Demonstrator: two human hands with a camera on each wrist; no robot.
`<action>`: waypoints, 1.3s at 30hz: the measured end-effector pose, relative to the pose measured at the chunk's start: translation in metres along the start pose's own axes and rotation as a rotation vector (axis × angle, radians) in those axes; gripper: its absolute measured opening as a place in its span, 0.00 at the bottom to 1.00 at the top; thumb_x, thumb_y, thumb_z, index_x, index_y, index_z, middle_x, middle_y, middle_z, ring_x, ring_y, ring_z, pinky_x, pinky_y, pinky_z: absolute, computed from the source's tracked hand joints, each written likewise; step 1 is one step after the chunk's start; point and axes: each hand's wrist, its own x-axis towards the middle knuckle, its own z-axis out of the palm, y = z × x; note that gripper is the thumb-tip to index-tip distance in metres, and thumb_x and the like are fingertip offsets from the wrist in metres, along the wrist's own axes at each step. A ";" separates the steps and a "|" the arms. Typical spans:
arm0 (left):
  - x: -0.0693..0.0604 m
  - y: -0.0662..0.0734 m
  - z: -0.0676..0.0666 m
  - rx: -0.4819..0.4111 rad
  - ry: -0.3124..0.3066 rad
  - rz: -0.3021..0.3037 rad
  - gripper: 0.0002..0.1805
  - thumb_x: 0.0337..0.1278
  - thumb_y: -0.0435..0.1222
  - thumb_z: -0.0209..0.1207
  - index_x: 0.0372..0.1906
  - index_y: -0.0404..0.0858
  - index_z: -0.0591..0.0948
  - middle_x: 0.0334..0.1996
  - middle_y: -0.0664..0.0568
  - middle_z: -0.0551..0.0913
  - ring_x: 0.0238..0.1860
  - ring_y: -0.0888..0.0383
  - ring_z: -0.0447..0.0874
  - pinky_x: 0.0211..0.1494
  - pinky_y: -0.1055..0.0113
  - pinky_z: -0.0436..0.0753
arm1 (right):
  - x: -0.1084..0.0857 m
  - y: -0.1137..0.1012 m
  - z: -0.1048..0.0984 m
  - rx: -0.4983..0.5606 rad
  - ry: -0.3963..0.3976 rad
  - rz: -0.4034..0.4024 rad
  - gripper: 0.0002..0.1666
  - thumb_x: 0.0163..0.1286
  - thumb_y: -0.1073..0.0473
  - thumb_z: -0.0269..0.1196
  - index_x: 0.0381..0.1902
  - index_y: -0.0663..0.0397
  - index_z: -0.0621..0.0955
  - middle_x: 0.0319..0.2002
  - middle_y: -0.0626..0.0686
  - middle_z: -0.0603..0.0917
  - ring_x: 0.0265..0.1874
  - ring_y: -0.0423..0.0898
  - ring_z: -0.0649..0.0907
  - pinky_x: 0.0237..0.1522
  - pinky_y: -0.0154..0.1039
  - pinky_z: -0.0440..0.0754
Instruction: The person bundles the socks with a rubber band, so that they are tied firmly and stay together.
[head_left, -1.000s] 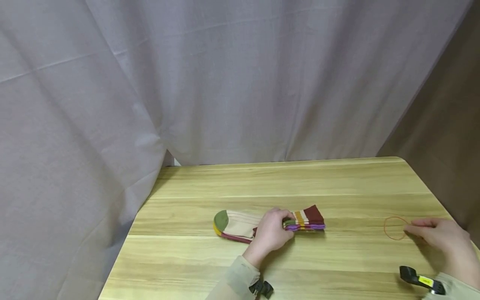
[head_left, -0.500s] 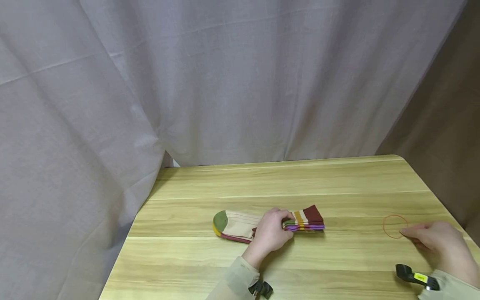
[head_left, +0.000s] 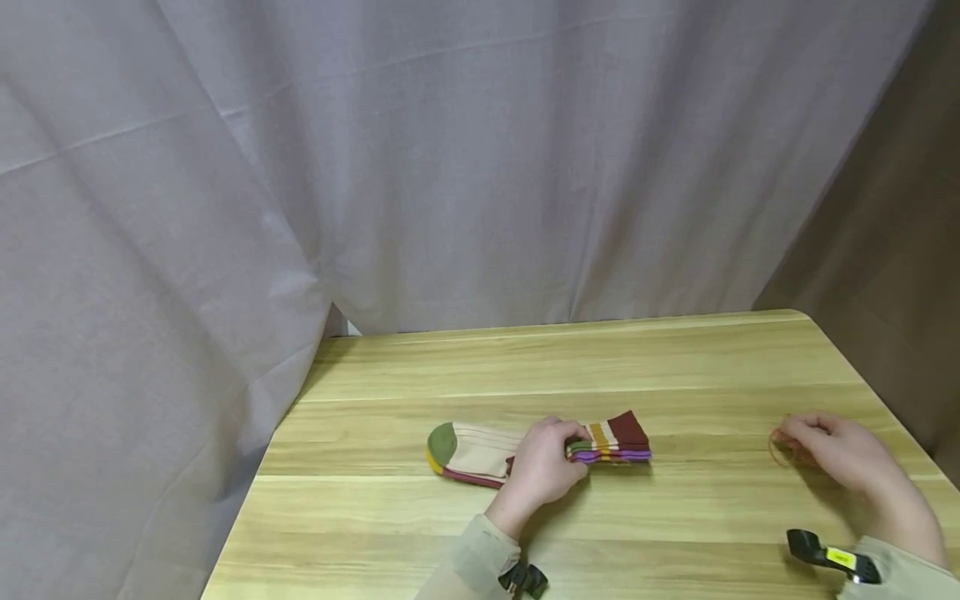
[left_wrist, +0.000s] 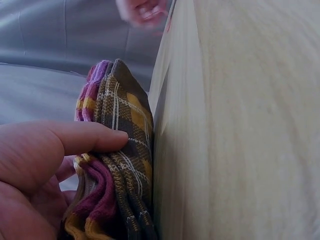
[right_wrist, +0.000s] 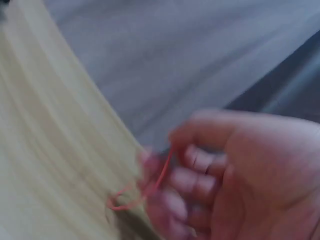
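Note:
A stack of folded socks (head_left: 474, 450) lies on the wooden table, cream with an olive toe on top and maroon, purple and mustard layers below. My left hand (head_left: 542, 462) grips the stack round its middle. Seen from the left wrist, the thumb presses a brown plaid sock (left_wrist: 127, 112) on the stack's side. Off to the right, my right hand (head_left: 851, 450) holds a thin red rubber band (right_wrist: 125, 206) just above the table. In the right wrist view the band hangs from the bent fingers, which are blurred; part of its loop is hidden among them.
The wooden table (head_left: 360, 533) has its right edge close beside my right hand. Grey curtain (head_left: 465, 167) hangs behind the table and down its left side. A darker brown curtain (head_left: 885, 250) stands at the right. Each wrist carries a black camera mount (head_left: 832, 557).
My right hand has lifted and turned over slightly, its fingers gathering in the rubber band. The band's wide round loop now looks smaller and partly covered. The left hand and socks have stayed put.

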 end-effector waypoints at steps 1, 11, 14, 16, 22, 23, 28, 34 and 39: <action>0.000 0.000 0.000 0.000 -0.001 -0.002 0.20 0.44 0.31 0.77 0.45 0.50 0.91 0.39 0.63 0.83 0.40 0.67 0.77 0.46 0.72 0.78 | 0.003 -0.004 0.004 0.107 0.004 -0.071 0.29 0.88 0.48 0.50 0.54 0.75 0.78 0.44 0.50 0.90 0.40 0.35 0.86 0.40 0.32 0.84; -0.001 0.001 -0.001 0.011 -0.011 -0.017 0.19 0.46 0.32 0.77 0.46 0.51 0.90 0.39 0.63 0.83 0.41 0.66 0.78 0.47 0.71 0.79 | 0.016 -0.072 0.056 1.010 -0.274 -0.514 0.19 0.90 0.65 0.40 0.61 0.54 0.78 0.49 0.51 0.85 0.43 0.46 0.89 0.50 0.40 0.90; 0.000 0.001 -0.002 0.014 -0.005 -0.010 0.19 0.46 0.32 0.77 0.46 0.51 0.90 0.39 0.63 0.83 0.42 0.66 0.79 0.47 0.71 0.79 | 0.016 -0.087 0.067 0.977 -0.333 -0.530 0.20 0.90 0.67 0.40 0.65 0.54 0.76 0.55 0.50 0.85 0.44 0.46 0.88 0.48 0.40 0.90; 0.000 0.001 -0.002 0.017 0.000 -0.002 0.19 0.46 0.32 0.77 0.46 0.51 0.90 0.40 0.63 0.83 0.42 0.65 0.79 0.48 0.70 0.79 | 0.014 -0.094 0.072 0.877 -0.304 -0.501 0.16 0.88 0.69 0.46 0.64 0.55 0.75 0.56 0.47 0.85 0.41 0.45 0.88 0.43 0.37 0.90; 0.000 -0.001 -0.001 0.011 0.009 0.003 0.19 0.46 0.32 0.76 0.47 0.50 0.90 0.41 0.62 0.85 0.45 0.64 0.81 0.51 0.70 0.80 | 0.012 -0.109 0.086 0.617 -0.188 -0.358 0.08 0.82 0.65 0.61 0.49 0.60 0.71 0.52 0.43 0.90 0.35 0.45 0.90 0.32 0.34 0.88; 0.001 -0.001 -0.001 0.010 0.012 0.003 0.19 0.46 0.32 0.76 0.47 0.50 0.90 0.42 0.62 0.85 0.45 0.64 0.81 0.51 0.70 0.80 | 0.013 -0.110 0.088 0.600 -0.169 -0.344 0.09 0.82 0.64 0.61 0.47 0.62 0.71 0.51 0.44 0.91 0.36 0.44 0.90 0.34 0.35 0.89; 0.002 -0.001 -0.002 -0.009 0.022 -0.009 0.17 0.46 0.32 0.75 0.45 0.48 0.90 0.43 0.61 0.88 0.48 0.63 0.84 0.55 0.69 0.81 | 0.018 -0.112 0.096 0.517 -0.049 -0.332 0.21 0.86 0.60 0.56 0.56 0.79 0.74 0.51 0.59 0.90 0.44 0.41 0.90 0.48 0.35 0.89; 0.003 -0.001 -0.004 -0.079 0.014 -0.062 0.17 0.49 0.33 0.76 0.46 0.46 0.90 0.45 0.60 0.89 0.51 0.62 0.85 0.58 0.67 0.82 | 0.021 -0.111 0.098 0.332 -0.006 -0.324 0.36 0.86 0.54 0.57 0.76 0.78 0.63 0.65 0.75 0.78 0.50 0.32 0.85 0.51 0.31 0.86; 0.002 -0.001 -0.004 -0.104 0.023 -0.070 0.16 0.49 0.32 0.76 0.45 0.46 0.90 0.44 0.61 0.89 0.48 0.63 0.85 0.56 0.68 0.82 | 0.020 -0.108 0.105 0.362 -0.136 -0.284 0.41 0.79 0.56 0.66 0.76 0.75 0.62 0.70 0.74 0.73 0.61 0.53 0.82 0.52 0.32 0.85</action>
